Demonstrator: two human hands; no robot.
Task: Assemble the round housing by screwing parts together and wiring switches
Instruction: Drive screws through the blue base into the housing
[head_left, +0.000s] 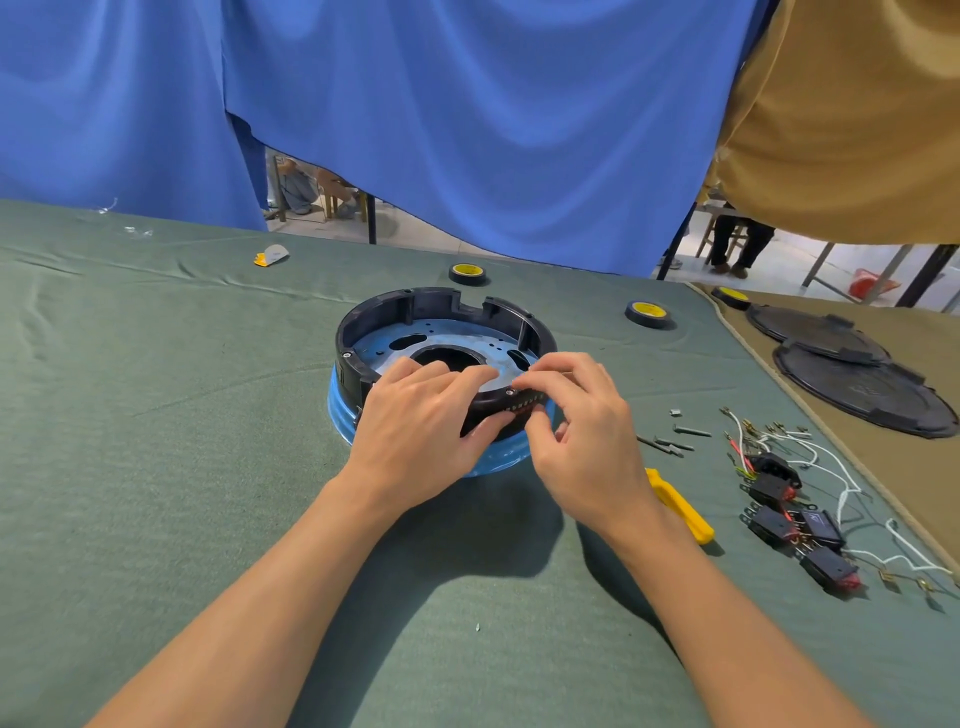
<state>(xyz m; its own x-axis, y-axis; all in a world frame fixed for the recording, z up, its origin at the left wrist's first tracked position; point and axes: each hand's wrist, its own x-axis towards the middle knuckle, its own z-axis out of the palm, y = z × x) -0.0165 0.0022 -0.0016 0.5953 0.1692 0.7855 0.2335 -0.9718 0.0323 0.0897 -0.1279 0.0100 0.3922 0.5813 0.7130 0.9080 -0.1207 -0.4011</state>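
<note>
Head view, centre frame: round housing (447, 332) sat on green cloth (156, 415); left hand (415, 426) gripped its near rim, right hand (582, 447) pinched that rim. Lower right: switches (774, 525), screws (691, 431), yellow screwdriver (683, 512) lay loose; wiring judged unstarted, screwing mostly left

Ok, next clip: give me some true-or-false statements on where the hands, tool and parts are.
1. The left hand and right hand are at the housing's near rim. True.
2. The right hand holds the yellow tool. False: it lies on the table by the right wrist.
3. The switches lie right of the housing. True.
4. The lids sit on the housing. False: they lie apart on the tan cloth, far right.
</note>
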